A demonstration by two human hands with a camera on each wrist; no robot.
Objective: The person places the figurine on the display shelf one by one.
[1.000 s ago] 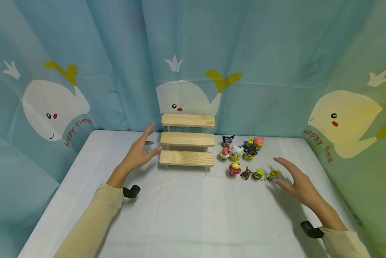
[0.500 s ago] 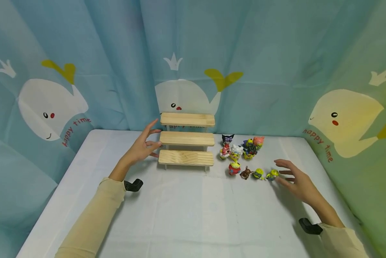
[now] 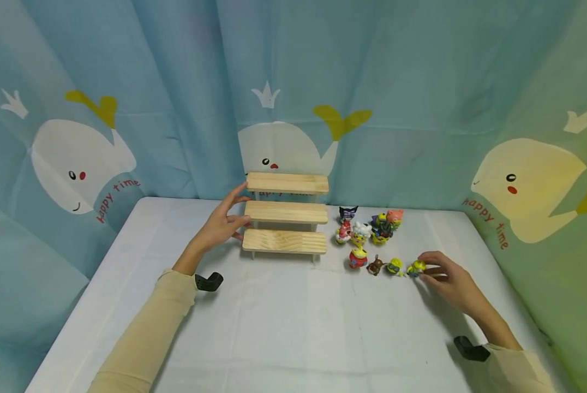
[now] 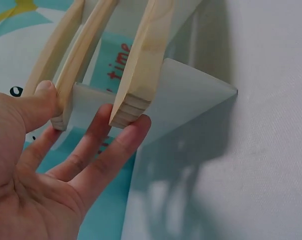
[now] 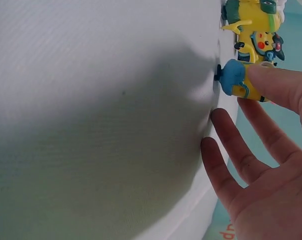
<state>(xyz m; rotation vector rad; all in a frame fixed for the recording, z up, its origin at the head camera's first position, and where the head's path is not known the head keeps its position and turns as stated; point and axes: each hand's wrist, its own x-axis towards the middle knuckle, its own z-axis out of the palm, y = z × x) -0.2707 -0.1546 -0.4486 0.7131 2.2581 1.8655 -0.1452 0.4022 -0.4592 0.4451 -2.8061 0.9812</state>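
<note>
On the table, a three-tier wooden display stand (image 3: 285, 212) has pale boards on clear supports. At its left end, my left hand (image 3: 218, 225) touches the boards with spread fingers; in the left wrist view the thumb (image 4: 41, 102) presses the middle board's end and fingertips touch the front board (image 4: 138, 75). My right hand (image 3: 453, 281) pinches a yellow and blue minion figurine (image 5: 238, 80) between thumb and index finger, its other fingers spread near the tabletop. The minion stands at the right end of the front row.
Left of that minion are another minion (image 3: 394, 266), a brown figurine (image 3: 375, 266) and a red and yellow one (image 3: 358, 257). Several more figurines (image 3: 361, 232) cluster behind, right of the stand. A blue whale-print curtain (image 3: 421, 109) surrounds the white table (image 3: 293, 322).
My left hand has moved right, from beside the stand to touching its end. My right hand has lowered and its thumb and index finger have closed on the minion figurine.
</note>
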